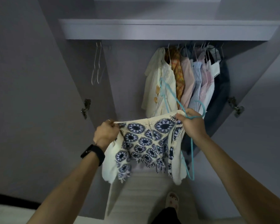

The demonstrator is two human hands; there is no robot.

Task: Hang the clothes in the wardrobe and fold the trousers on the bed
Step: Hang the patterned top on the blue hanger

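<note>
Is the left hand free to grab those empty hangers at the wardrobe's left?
Probably not yet: the left hand grips the patterned top. Nothing blocks the empty hangers, though, once it lets go.

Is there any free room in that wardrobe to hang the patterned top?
For the patterned top: the bare stretch between the two empty hangers on the left and the cream shirt. From that shirt rightward to the dark garment, clothes hang packed together.

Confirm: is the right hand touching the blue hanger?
Touching. Head view: the right hand grips the blue hanger just below its hook, together with a corner of the patterned top.
</note>
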